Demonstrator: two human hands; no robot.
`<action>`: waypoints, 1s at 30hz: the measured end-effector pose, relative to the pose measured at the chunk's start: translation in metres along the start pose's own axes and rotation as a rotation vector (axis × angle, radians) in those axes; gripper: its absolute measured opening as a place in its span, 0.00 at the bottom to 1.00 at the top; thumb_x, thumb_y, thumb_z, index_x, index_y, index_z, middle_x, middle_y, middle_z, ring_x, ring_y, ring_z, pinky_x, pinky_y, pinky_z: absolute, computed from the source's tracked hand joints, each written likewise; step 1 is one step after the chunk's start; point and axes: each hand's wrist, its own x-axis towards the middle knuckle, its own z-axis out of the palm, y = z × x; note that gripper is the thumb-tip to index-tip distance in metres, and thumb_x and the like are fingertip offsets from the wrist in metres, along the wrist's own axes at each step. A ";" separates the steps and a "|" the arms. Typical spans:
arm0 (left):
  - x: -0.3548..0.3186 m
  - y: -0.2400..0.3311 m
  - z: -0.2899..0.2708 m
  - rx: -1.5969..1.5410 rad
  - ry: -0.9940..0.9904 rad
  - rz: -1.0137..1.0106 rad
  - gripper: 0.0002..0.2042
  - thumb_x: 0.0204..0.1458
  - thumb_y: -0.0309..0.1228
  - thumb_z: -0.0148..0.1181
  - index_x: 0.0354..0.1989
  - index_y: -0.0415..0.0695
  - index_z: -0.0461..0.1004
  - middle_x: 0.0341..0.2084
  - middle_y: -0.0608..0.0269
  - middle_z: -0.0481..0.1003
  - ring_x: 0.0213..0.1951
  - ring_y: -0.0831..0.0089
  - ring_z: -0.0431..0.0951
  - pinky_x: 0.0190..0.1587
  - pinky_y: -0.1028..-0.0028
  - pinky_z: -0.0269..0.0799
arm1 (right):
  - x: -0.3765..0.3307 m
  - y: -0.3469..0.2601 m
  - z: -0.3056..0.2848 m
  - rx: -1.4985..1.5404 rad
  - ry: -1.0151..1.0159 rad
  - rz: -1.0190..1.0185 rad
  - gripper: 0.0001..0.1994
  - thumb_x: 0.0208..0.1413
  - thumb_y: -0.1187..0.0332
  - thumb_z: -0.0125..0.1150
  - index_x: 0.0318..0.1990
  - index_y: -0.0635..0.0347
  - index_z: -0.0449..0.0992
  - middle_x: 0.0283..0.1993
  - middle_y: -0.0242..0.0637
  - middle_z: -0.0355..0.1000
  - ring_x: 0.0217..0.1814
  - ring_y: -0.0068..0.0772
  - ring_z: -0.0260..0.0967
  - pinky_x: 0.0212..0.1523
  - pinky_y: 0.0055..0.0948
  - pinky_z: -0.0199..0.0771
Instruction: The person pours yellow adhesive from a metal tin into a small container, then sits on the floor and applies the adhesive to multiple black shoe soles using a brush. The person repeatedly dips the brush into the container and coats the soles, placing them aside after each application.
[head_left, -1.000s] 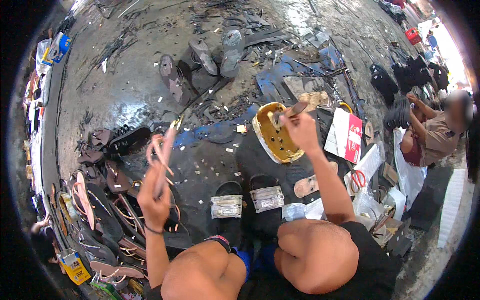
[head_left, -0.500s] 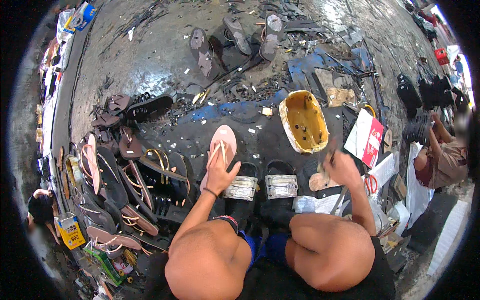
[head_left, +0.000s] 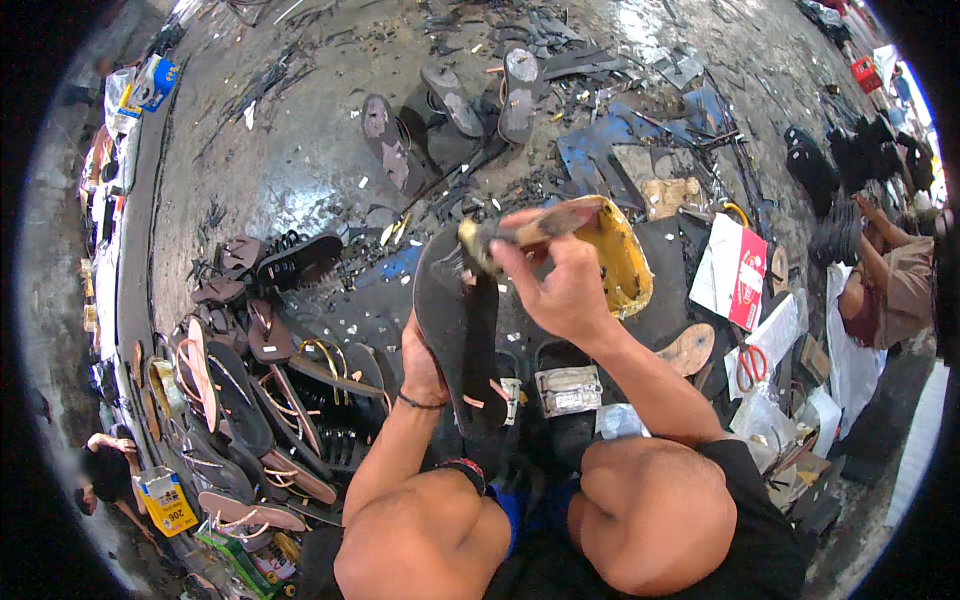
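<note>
Upright in front of me is a flip-flop (head_left: pixel 445 330), its dark underside facing me. My left hand (head_left: pixel 424 362) is closed around its left edge, with the fingers hidden behind it. My right hand (head_left: pixel 570 290) grips a brush (head_left: pixel 548 226) by its wooden handle. The brush's pale, yellowish head is at the upper end of the sole, where strap ends show; whether it touches is hard to tell. Just beyond my right hand stands a yellow tub (head_left: pixel 632 270) with a crusted rim, partly hidden by that hand.
Many sandals (head_left: pixel 245 400) are piled on my left. Several worn flip-flops (head_left: pixel 450 98) lie ahead among dark scraps. To my right are a red and white box (head_left: pixel 735 270), red-handled scissors (head_left: pixel 750 366) and a tan sole-shaped piece (head_left: pixel 688 350). Another person (head_left: pixel 890 285) sits at far right.
The flip-flop's pink top faced me before; now its dark underside does. My right hand has moved left and up from beside the tub, bringing the brush to the sole.
</note>
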 end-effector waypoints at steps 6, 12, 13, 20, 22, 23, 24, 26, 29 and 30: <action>-0.003 -0.017 -0.001 0.254 0.127 0.000 0.24 0.67 0.46 0.37 0.59 0.43 0.70 0.50 0.57 0.77 0.51 0.62 0.77 0.54 0.62 0.74 | 0.004 -0.008 0.005 -0.019 0.045 -0.200 0.12 0.55 0.70 0.69 0.44 0.62 0.76 0.41 0.43 0.78 0.46 0.49 0.77 0.46 0.37 0.77; 0.000 -0.027 -0.008 0.166 -0.059 0.177 0.21 0.68 0.44 0.43 0.58 0.42 0.71 0.48 0.61 0.77 0.47 0.68 0.79 0.49 0.67 0.77 | 0.000 0.003 0.010 -0.053 0.247 -0.453 0.12 0.54 0.72 0.70 0.45 0.61 0.78 0.38 0.38 0.78 0.37 0.31 0.77 0.39 0.29 0.74; 0.001 -0.024 -0.006 0.177 -0.001 0.239 0.21 0.68 0.45 0.44 0.58 0.42 0.71 0.47 0.62 0.78 0.46 0.69 0.80 0.48 0.67 0.78 | -0.002 0.001 0.011 0.048 0.193 -0.145 0.12 0.56 0.71 0.69 0.46 0.62 0.77 0.38 0.35 0.78 0.37 0.28 0.75 0.38 0.28 0.73; -0.035 0.002 -0.017 0.137 0.351 -0.211 0.32 0.66 0.59 0.38 0.60 0.43 0.69 0.48 0.57 0.77 0.44 0.65 0.81 0.38 0.68 0.82 | -0.022 0.000 -0.004 1.031 0.058 0.737 0.15 0.63 0.62 0.63 0.52 0.61 0.74 0.43 0.33 0.77 0.43 0.23 0.75 0.41 0.26 0.74; -0.072 -0.004 -0.085 0.197 0.151 -0.278 0.33 0.64 0.61 0.39 0.60 0.44 0.69 0.47 0.58 0.78 0.43 0.66 0.81 0.40 0.68 0.81 | -0.014 0.021 -0.020 1.124 0.055 0.769 0.14 0.62 0.60 0.64 0.50 0.57 0.74 0.44 0.32 0.78 0.41 0.24 0.75 0.42 0.28 0.72; -0.071 -0.009 -0.077 0.180 0.204 -0.264 0.34 0.63 0.63 0.40 0.60 0.45 0.70 0.44 0.60 0.78 0.43 0.69 0.81 0.39 0.69 0.81 | -0.017 0.025 -0.017 1.148 0.049 0.826 0.13 0.63 0.61 0.63 0.50 0.58 0.74 0.43 0.32 0.77 0.40 0.23 0.74 0.41 0.26 0.72; -0.065 -0.010 -0.070 0.150 0.147 -0.252 0.34 0.63 0.63 0.41 0.59 0.45 0.70 0.43 0.60 0.78 0.42 0.70 0.81 0.39 0.68 0.81 | -0.020 0.027 -0.012 1.171 0.041 0.884 0.12 0.63 0.63 0.62 0.50 0.58 0.74 0.41 0.32 0.77 0.38 0.23 0.72 0.39 0.23 0.72; -0.044 0.001 -0.050 0.104 0.037 -0.190 0.34 0.62 0.64 0.41 0.57 0.45 0.71 0.41 0.60 0.78 0.41 0.71 0.81 0.38 0.68 0.81 | -0.014 0.012 0.001 0.996 0.013 0.767 0.11 0.63 0.66 0.62 0.49 0.59 0.75 0.41 0.32 0.77 0.38 0.23 0.72 0.39 0.24 0.72; 0.009 0.002 0.006 0.161 0.085 -0.001 0.33 0.60 0.66 0.45 0.50 0.45 0.73 0.37 0.60 0.79 0.35 0.71 0.81 0.36 0.68 0.81 | -0.031 0.000 0.022 0.469 -0.035 0.320 0.10 0.61 0.70 0.63 0.47 0.63 0.76 0.41 0.34 0.77 0.39 0.21 0.73 0.39 0.25 0.73; 0.019 0.011 0.019 0.120 0.099 0.087 0.32 0.59 0.65 0.47 0.49 0.46 0.74 0.36 0.61 0.78 0.34 0.71 0.81 0.35 0.68 0.81 | -0.034 -0.014 0.028 0.259 -0.077 0.149 0.10 0.61 0.70 0.64 0.46 0.64 0.76 0.40 0.34 0.77 0.38 0.20 0.73 0.39 0.24 0.73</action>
